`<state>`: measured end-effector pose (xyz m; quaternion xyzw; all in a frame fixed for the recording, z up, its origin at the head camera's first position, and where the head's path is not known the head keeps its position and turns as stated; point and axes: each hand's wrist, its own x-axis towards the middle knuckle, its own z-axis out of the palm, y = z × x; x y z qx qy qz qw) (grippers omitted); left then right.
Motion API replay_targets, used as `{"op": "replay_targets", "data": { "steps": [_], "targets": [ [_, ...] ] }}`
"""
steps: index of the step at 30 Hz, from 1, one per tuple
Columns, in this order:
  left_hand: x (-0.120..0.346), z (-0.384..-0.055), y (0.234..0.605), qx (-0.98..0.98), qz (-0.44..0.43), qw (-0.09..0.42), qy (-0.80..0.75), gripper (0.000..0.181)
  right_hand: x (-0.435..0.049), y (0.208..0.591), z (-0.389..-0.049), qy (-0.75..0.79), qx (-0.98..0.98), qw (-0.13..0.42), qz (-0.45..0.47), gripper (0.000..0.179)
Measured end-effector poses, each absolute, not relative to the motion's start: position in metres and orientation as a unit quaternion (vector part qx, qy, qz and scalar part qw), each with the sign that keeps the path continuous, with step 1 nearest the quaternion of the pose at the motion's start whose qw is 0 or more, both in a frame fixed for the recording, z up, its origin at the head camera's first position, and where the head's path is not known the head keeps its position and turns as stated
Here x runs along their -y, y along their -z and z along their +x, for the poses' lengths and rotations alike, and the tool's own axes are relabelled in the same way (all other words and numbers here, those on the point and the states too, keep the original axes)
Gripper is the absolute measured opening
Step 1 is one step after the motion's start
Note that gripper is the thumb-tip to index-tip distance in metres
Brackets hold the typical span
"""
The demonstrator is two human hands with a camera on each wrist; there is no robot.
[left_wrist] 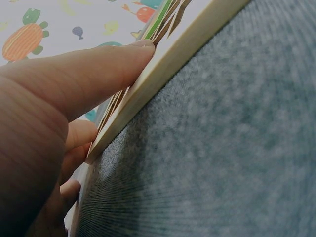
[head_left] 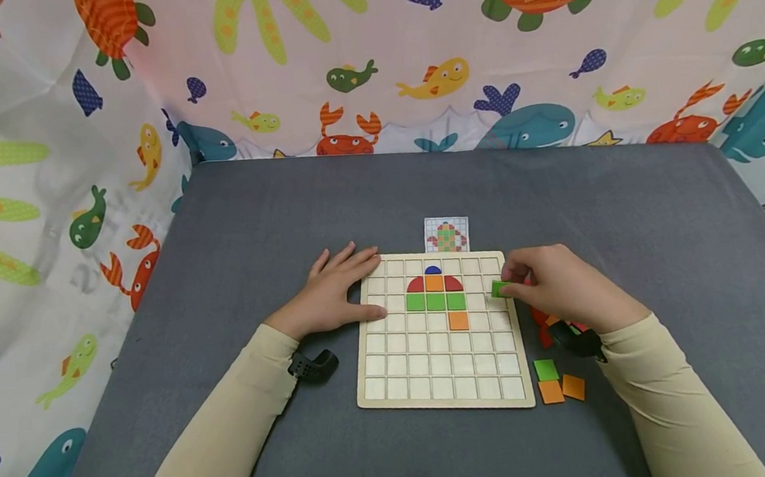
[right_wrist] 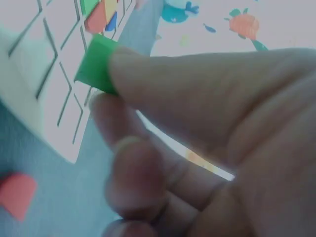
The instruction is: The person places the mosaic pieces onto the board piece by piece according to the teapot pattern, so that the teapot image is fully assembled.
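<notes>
A wooden grid board [head_left: 445, 405] lies on the grey table. My left hand [head_left: 328, 295] rests on its left edge, fingers straight; in the left wrist view the thumb [left_wrist: 98, 74] touches the rim. Between thumb and finger, my right hand [head_left: 562, 286] pinches a green square tile [right_wrist: 96, 64] over the board's right edge. Set in the grid are a blue half-round tile [head_left: 432, 270], an orange square [head_left: 434, 283] between two red rounded tiles [head_left: 415, 285], a row of three green squares [head_left: 436, 301], and another orange square [head_left: 458, 321] below the right green one.
A small picture card [head_left: 445, 224] with a coloured grid pattern lies at the board's far edge. Right of the board are a loose green square [head_left: 546, 370], two orange squares [head_left: 551, 392], and red pieces [head_left: 544, 334] partly hidden by my right hand. A patterned curtain [head_left: 389, 36] stands behind.
</notes>
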<state>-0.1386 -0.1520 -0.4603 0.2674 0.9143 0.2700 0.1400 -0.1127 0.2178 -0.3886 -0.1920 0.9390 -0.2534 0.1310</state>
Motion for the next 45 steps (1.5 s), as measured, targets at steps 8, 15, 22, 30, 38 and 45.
{"op": "replay_targets", "data": {
  "steps": [8, 15, 22, 30, 38, 45],
  "targets": [
    [0.151, -0.139, 0.463, -0.915, 0.264, 0.144, -0.268, 0.094, -0.198, 0.395, -0.107, 0.290, -0.928, 0.100, -0.209, 0.007],
    [0.152, -0.139, 0.463, -0.915, 0.265, 0.139, -0.270, 0.095, -0.176, 0.403, -0.105, 0.322, -0.916, 0.067, -0.228, 0.003],
    [0.151, -0.139, 0.462, -0.915, 0.266, 0.141, -0.270, 0.095, -0.161, 0.413, -0.101, 0.338, -0.905, 0.089, -0.241, 0.005],
    [0.152, -0.140, 0.466, -0.918, 0.262, 0.141, -0.261, 0.095, -0.156, 0.422, -0.102, 0.328, -0.903, 0.102, -0.259, 0.005],
    [0.152, -0.140, 0.465, -0.917, 0.265, 0.136, -0.266, 0.095, -0.152, 0.428, -0.101, 0.312, -0.905, 0.127, -0.261, 0.005],
    [0.152, -0.140, 0.465, -0.916, 0.267, 0.135, -0.267, 0.096, -0.150, 0.430, -0.101, 0.308, -0.904, 0.133, -0.266, 0.005]
  ]
}}
